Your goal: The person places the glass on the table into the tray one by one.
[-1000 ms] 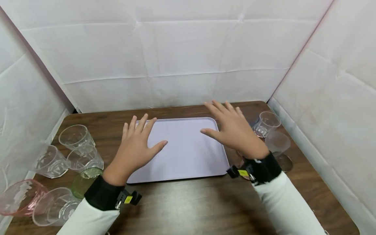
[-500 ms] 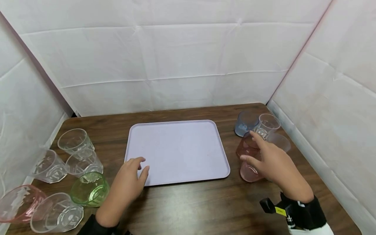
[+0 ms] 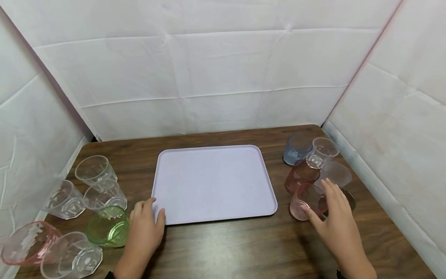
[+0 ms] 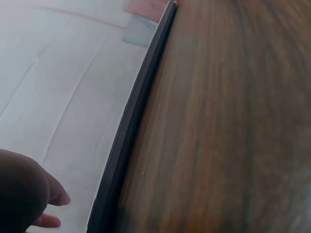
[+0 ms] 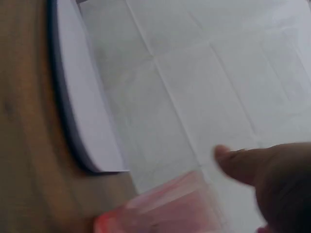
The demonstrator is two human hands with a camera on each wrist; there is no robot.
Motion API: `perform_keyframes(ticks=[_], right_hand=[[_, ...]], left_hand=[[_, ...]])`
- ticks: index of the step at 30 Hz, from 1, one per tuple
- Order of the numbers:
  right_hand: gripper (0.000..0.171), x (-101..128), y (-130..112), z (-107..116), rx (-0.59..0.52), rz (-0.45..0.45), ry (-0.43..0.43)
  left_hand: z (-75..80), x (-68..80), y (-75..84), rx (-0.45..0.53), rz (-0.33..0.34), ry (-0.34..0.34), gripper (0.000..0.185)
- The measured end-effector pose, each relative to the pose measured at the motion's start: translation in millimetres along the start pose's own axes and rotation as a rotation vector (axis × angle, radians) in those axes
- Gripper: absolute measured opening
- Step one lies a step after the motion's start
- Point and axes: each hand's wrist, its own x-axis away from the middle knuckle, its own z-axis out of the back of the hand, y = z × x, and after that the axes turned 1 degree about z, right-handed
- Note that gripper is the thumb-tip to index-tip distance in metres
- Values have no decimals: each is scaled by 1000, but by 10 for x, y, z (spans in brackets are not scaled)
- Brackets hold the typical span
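A lilac tray (image 3: 212, 182) lies flat in the middle of the brown surface (image 3: 226, 248), and everything else sits around it. The left hand (image 3: 144, 228) rests at the tray's near left corner, fingers loosely bent, the fingertips touching the rim; it holds nothing. Just left of that hand, off the tray, a green cup (image 3: 107, 226) lies tipped on its side. Farther left of the tray stand three clear cups (image 3: 95, 170), and nearer the surface's front edge lie another clear cup (image 3: 71, 255) and a pink one (image 3: 24, 242), both on their sides.

The right hand (image 3: 338, 228) is to the right of the tray, fingers spread and only slightly curved, closing round a pink cup (image 3: 306, 201) that stands mouth down near the tray's near right corner; the thumb and fingertips touch its wall, but a firm grip does not show. Behind it, still right of the tray, stand a darker red cup (image 3: 300, 174), a blue cup (image 3: 296, 149), a clear cup (image 3: 323, 151) and a frosted one (image 3: 336, 174), all close together.
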Motion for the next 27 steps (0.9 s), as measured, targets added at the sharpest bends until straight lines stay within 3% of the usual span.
perform_keyframes(ticks=[6,9,11,13,17,21,27], right_hand=[[74,293,41,-249,-226,21,248],[83,368,46,-326,-360,-93,286],[97,372,49,-348,-458,-180,284],[98,364,61,-351,-537,-252,270],[95,329,82,-359,-635,-271,270],[94,286,109,-387,-714,-299,267],[103,230,200,-416,-751,-402,81]], left_hand=[[45,-5,-64,-19,98,-81,52],[49,-10,-87,-52,102,-102,52],[46,-15,-112,-80,80,-99,48],[41,-26,-139,-102,48,-93,42],[48,-57,-170,-96,6,-98,29],[56,-77,-179,-66,24,-116,27],[70,-55,-189,-32,69,-127,34]])
